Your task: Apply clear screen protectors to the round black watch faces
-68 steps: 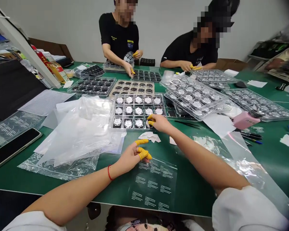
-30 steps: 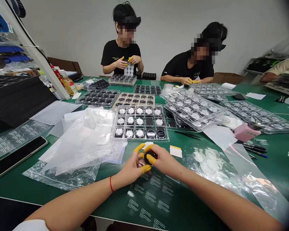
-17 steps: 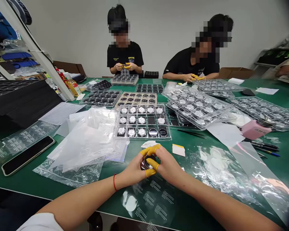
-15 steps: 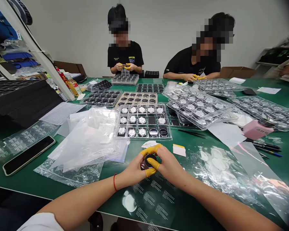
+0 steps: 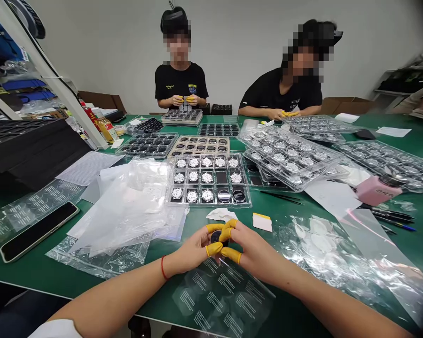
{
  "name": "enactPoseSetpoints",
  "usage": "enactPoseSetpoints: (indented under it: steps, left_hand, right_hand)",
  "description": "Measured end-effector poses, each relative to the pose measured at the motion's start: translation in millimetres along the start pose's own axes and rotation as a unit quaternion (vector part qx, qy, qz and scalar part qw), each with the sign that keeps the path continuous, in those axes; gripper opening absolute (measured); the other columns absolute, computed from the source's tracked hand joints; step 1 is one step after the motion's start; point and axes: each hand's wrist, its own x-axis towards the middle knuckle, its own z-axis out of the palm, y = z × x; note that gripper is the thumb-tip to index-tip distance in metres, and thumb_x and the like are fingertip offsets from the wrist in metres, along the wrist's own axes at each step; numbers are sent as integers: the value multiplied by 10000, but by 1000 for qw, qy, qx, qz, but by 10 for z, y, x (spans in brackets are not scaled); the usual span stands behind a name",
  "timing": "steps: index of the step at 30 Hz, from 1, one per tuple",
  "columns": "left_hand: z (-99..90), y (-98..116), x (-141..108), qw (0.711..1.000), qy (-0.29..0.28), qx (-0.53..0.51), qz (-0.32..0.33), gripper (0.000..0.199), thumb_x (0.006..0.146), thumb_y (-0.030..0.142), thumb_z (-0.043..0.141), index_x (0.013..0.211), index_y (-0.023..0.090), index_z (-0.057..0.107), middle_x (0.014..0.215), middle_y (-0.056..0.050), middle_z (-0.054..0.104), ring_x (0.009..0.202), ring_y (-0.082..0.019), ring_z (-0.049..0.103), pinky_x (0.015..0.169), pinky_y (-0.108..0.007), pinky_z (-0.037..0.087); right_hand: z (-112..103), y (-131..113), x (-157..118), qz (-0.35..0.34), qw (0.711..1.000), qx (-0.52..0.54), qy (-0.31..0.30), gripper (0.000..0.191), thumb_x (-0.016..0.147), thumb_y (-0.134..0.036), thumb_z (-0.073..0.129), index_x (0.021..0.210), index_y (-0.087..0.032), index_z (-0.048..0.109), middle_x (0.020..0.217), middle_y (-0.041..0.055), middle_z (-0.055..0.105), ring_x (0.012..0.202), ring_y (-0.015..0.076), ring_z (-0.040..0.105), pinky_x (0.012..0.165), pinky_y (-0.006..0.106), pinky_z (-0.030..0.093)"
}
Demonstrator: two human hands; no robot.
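A small round black watch part [image 5: 216,237] sits between my two hands above the table's near edge. My left hand [image 5: 197,249], with yellow finger cots on its thumb and fingertip, pinches its left side. On the opposite side, my right hand [image 5: 248,246] closes yellow-capped fingers at the rim, partly covering it. Directly beneath the hands is a clear sheet of round films [image 5: 215,300] printed with white text; its upper edge reaches the fingers, and I cannot tell whether they hold it. Beyond the hands, a clear tray [image 5: 250,201] holds watch parts in rows.
Left are plastic bags [image 5: 127,202] and a phone [image 5: 38,230]. Right are clear film scraps [image 5: 324,244], a pink bottle [image 5: 377,188], tweezers [image 5: 282,197] and stacked trays [image 5: 292,150]. Two co-workers [image 5: 181,82] sit across the table. Crumpled white paper [image 5: 222,214] lies just beyond my hands.
My right thumb has moved off the watch part's face, and the right fingers now meet its edge. The part has tilted, and the printed clear sheet has shifted and turned beneath my hands.
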Motion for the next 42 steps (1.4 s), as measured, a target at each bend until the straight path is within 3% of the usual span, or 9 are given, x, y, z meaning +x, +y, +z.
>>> enactPoseSetpoints:
  steps: [5, 10, 14, 18, 21, 26, 32, 38, 42]
  left_hand:
    - [-8, -47, -30, 1000, -27, -5, -2, 662, 727, 425, 869, 1254, 192, 542, 1073, -36, 613, 839, -104, 603, 749, -257, 515]
    - [-19, -74, -26, 999, -31, 17, 26, 629, 711, 344, 881, 1223, 197, 546, 1194, -75, 616, 1076, -175, 585, 910, -307, 484]
    - [2, -64, -26, 999, -36, -17, 4, 607, 704, 318, 883, 1194, 198, 546, 1137, -45, 597, 975, -137, 578, 812, -265, 469]
    - [14, -69, -42, 999, -31, -33, -20, 662, 658, 291, 910, 1184, 186, 522, 907, 32, 555, 761, -64, 514, 685, -217, 411]
    - [12, -59, -60, 999, -25, -27, -36, 709, 661, 267, 901, 1218, 186, 471, 841, 46, 586, 713, -67, 553, 663, -222, 430]
    - [-1, -18, -70, 998, -33, -29, -55, 637, 667, 258, 884, 1157, 194, 481, 794, 36, 662, 654, -108, 660, 665, -265, 531]
    - [-12, 1, -79, 995, -68, -43, -66, 614, 661, 245, 882, 1139, 189, 499, 744, 30, 705, 612, -116, 694, 616, -236, 547]
    - [-28, -31, -88, 993, -86, -54, -57, 610, 677, 247, 883, 1158, 200, 512, 743, 30, 703, 604, -129, 710, 595, -229, 528]
    - [-23, -37, -78, 993, -84, -65, -55, 610, 684, 234, 879, 1162, 195, 503, 749, 27, 699, 640, -130, 716, 582, -213, 515]
  right_hand:
    - [-27, 19, 29, 5, 1000, 23, 3, 121, 898, -87, 566, 871, -175, 645, 956, 37, 581, 847, 151, 555, 766, 298, 458]
    - [30, 18, 34, 10, 1000, -3, 7, 143, 876, -68, 548, 816, -167, 632, 922, 38, 592, 811, 147, 535, 726, 283, 434]
    - [29, 9, 34, 15, 999, 16, 31, 126, 913, -133, 528, 823, -174, 606, 888, 43, 620, 785, 156, 539, 722, 297, 453]
    - [-99, 31, 40, 11, 993, 59, 105, 118, 945, -207, 519, 873, -188, 611, 918, 46, 642, 821, 166, 578, 762, 308, 483]
    - [-208, 57, 50, 39, 985, -53, 159, 139, 944, -150, 493, 900, -174, 623, 987, 76, 660, 910, 197, 603, 823, 334, 473]
    - [-176, 147, 61, 51, 948, -314, 30, 205, 857, -21, 511, 817, -151, 664, 912, 120, 700, 880, 255, 626, 660, 319, 332]
    - [-2, 282, 49, -40, 915, -392, -88, 185, 762, 7, 586, 769, -146, 689, 809, 104, 699, 765, 232, 623, 587, 316, 188]
    - [-83, 236, 28, -23, 920, -379, -101, 205, 797, -5, 554, 813, -157, 691, 878, 101, 711, 769, 227, 632, 580, 316, 203]
    - [-403, 186, -154, 43, 917, -396, -23, 233, 855, -24, 489, 818, -184, 653, 890, 89, 688, 798, 240, 626, 619, 315, 279]
